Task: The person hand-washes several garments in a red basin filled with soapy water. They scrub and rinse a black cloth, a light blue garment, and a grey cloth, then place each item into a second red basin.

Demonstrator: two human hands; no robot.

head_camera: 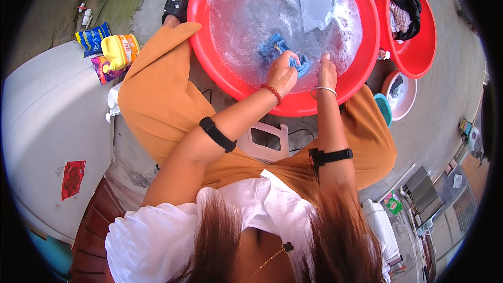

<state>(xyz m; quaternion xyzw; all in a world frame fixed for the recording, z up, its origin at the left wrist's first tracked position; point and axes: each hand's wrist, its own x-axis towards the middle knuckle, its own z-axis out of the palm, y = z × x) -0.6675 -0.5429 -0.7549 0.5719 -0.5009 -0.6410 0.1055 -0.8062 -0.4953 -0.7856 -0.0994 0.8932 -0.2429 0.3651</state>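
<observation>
A large red plastic basin (pixel 351 86) before me holds cloudy, foamy water. My left hand (pixel 283 72), with a red bead bracelet at the wrist, grips a wet blue cloth (pixel 302 65) near the basin's near side; part of the cloth lies under the water. To the right of it, my right hand (pixel 327 72), with a pale bangle, is at the water's surface, fingers pointing away from me; whether it holds anything cannot be told. A grey-blue flat piece, seemingly fabric (pixel 316 7), floats farther back among the suds.
A smaller red basin (pixel 426 53) with dark and pale clothes stands at the right, near a pink-white bowl (pixel 410 104) and a teal basin (pixel 383 106). A yellow detergent bottle (pixel 114 53) and packets are at the left. A pale plastic stool (pixel 283 141) is between my legs.
</observation>
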